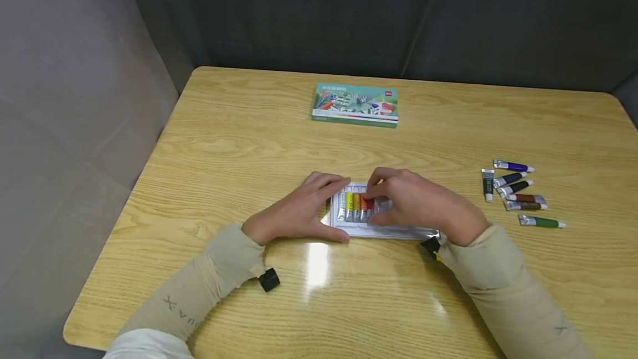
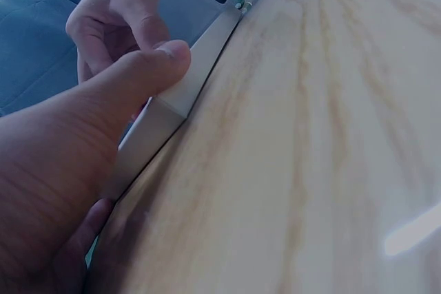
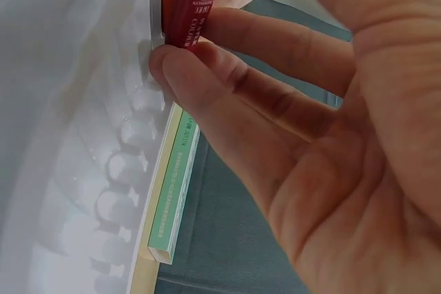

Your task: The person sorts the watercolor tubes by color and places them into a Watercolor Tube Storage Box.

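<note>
A white plastic tray [image 1: 381, 231] lies on the table between my hands. Several paint tubes, among them a yellow tube [image 1: 349, 201] and an orange tube [image 1: 363, 204], fill its left side. My left hand [image 1: 304, 209] holds the tray's left end, thumb at the near corner and fingers toward the far one. In the left wrist view the thumb presses the tray's side wall [image 2: 165, 122]. My right hand [image 1: 413, 198] pinches a red paint tube [image 3: 196, 8] beside the orange one. Empty molded slots [image 3: 120, 177] show in the right wrist view.
A green paint box [image 1: 355, 105] lies at the back of the table. To the right are several loose tubes, including a blue tube [image 1: 515, 167], a dark green tube [image 1: 488, 184], a brown tube [image 1: 525, 198] and a green tube [image 1: 543, 222].
</note>
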`<state>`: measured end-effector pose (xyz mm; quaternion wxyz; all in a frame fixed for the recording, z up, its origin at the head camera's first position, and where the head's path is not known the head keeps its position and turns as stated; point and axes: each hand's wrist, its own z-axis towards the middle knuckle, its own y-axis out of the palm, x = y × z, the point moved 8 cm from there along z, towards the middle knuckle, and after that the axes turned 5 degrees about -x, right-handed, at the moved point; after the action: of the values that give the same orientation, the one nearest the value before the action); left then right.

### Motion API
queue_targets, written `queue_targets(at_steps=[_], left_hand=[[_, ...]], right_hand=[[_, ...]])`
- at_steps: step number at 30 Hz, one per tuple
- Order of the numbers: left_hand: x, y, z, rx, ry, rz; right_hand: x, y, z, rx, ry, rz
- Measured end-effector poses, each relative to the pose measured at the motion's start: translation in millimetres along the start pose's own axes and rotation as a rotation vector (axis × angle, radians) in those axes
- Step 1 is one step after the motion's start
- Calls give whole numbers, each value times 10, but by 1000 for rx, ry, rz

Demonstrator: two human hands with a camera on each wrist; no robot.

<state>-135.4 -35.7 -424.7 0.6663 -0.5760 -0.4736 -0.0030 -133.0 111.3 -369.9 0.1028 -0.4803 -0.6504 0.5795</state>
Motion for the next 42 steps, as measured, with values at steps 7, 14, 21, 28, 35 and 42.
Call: queue_targets(at_steps=[7,14,21,28,35,42], left_hand=[[11,-5,0,6,6,4],[-5,6,4,4,3,6],[-4,9,-2,2,-1,7],[-3,8,1,-2,-3,3],[1,2,2,4,5,9],[-4,4,2,7,8,11]], right_hand=[[-4,7,5,-9,39,3],[-1,-1,6,-14,91,0],[-50,6,-5,-17,124,-24],[-176,25,-20,2,100,-139],[-211,36,-25,-22,70,-167],[-229,38,-26,-13,53,-195]])
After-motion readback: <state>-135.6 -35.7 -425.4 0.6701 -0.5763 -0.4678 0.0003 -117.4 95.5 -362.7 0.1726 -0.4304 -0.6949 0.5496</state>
